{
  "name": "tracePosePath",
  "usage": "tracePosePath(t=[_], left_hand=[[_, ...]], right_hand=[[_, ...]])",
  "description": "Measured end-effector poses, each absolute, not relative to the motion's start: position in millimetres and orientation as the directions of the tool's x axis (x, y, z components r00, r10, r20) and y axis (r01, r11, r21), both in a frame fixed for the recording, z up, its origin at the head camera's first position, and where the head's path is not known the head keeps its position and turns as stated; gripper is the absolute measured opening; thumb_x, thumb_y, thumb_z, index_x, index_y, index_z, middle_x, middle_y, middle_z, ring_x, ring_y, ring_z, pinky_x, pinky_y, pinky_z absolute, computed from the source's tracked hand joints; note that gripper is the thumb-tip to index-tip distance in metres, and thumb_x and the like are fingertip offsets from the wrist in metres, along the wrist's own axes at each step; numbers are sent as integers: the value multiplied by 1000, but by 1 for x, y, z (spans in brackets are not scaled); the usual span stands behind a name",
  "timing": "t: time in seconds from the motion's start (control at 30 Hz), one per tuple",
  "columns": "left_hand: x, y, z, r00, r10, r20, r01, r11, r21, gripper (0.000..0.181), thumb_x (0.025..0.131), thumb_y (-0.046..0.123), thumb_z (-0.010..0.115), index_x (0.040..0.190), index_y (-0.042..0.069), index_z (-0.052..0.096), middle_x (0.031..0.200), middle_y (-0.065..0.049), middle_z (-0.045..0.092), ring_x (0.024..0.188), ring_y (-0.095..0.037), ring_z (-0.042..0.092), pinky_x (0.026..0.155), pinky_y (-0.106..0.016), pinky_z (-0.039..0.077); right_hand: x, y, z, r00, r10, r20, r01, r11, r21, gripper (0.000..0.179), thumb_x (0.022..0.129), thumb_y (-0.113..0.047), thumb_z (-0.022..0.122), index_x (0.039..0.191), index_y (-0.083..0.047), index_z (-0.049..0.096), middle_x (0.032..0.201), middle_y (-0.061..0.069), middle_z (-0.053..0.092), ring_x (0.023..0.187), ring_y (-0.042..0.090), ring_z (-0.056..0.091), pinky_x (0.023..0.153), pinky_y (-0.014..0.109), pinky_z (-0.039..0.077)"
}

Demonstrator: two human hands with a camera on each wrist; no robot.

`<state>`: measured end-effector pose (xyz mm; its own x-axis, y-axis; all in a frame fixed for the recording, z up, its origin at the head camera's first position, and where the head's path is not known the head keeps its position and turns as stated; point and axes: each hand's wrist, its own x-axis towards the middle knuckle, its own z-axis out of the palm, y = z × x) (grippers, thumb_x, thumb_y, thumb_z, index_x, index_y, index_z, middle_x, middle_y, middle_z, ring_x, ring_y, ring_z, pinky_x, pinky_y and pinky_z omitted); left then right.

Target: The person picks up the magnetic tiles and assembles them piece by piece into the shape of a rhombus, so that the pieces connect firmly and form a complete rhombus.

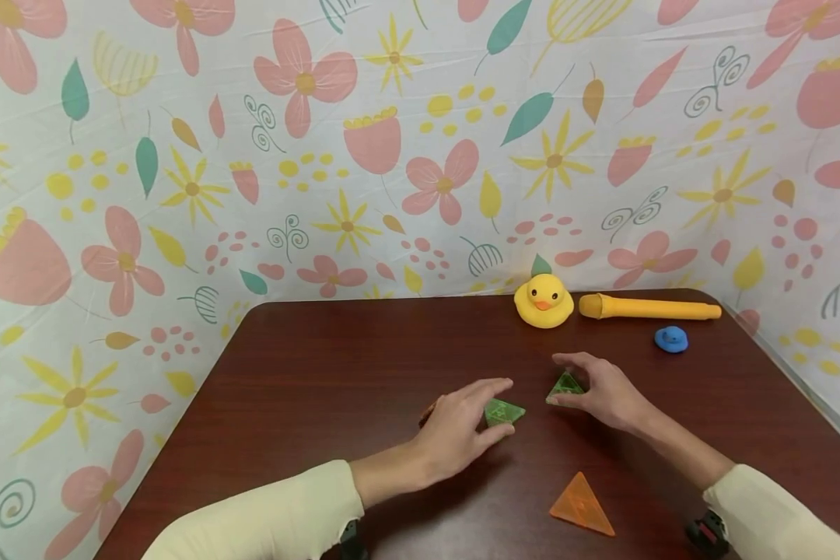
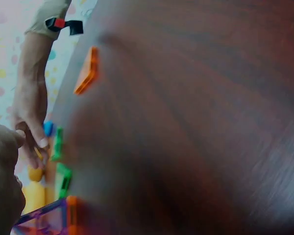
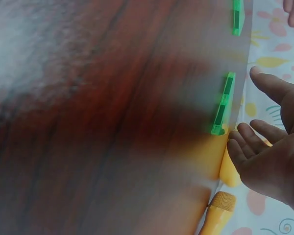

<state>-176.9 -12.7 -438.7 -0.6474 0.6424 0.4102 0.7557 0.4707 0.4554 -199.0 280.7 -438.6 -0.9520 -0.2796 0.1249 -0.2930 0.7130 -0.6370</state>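
Two translucent green triangles lie on a dark red-brown table, a short way apart near its middle. The left triangle [image 1: 502, 413] sits between the thumb and fingers of the left hand [image 1: 462, 428]; the right triangle [image 1: 565, 385] sits likewise beside the right hand [image 1: 607, 393]. Both hands are open, thumbs well away from the fingers, and neither has hold of anything; whether any fingertip brushes a triangle I cannot tell.

The table [image 1: 308, 342] carries everything else as well. An orange triangle [image 1: 582, 505] lies nearer the person, between the two forearms. By the left hand, the left wrist view shows a purple-framed piece [image 2: 64, 215] and an orange edge [image 2: 72, 215] right beside it, both cut off by the bottom of the view. At the far side stand a yellow duck [image 1: 544, 303] and, next to it, a yellow microphone [image 1: 651, 308] lying on its side, with a small blue duck [image 1: 671, 339] just in front. Flower-printed cloth [image 1: 182, 117] hangs behind the table.
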Motion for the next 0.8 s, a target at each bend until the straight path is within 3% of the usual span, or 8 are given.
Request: tracePosePath(t=[0.3, 0.47, 0.6, 0.8], left_hand=[[-161, -7, -462, -756, 551, 353, 634, 484, 603, 60, 99, 23, 80, 152, 11, 55, 147, -2, 62, 135, -14, 58, 108, -36, 51], [-156, -8, -470, -754, 552, 356, 643, 507, 575, 56, 100, 21, 77, 151, 9, 56, 144, -3, 64, 132, -14, 60, 106, -40, 53], [-155, -9, -475, -733, 565, 378, 674, 527, 518, 50, 101, 16, 75, 148, 7, 59, 140, -4, 67, 128, -14, 62, 102, -36, 55], [-155, -6, -480, -697, 576, 427, 717, 564, 409, 46, 99, 13, 78, 142, 8, 63, 131, -3, 70, 120, -11, 65, 96, -28, 57]], right_hand=[[-196, 285, -445, -956, -270, 114, -279, 719, -636, 68, 91, -21, 87, 143, 10, 57, 136, 31, 62, 116, 45, 64, 93, 60, 56], [-197, 286, -447, -957, -266, 113, -276, 728, -628, 68, 89, -19, 89, 142, 10, 58, 127, 27, 65, 107, 39, 65, 86, 53, 58], [-198, 287, -448, -958, -264, 115, -277, 740, -613, 67, 88, -16, 90, 140, 11, 58, 119, 22, 66, 99, 32, 64, 80, 46, 57], [-199, 288, -450, -960, -257, 115, -273, 754, -597, 66, 87, -12, 90, 140, 12, 59, 119, 23, 65, 99, 34, 65, 82, 50, 58]])
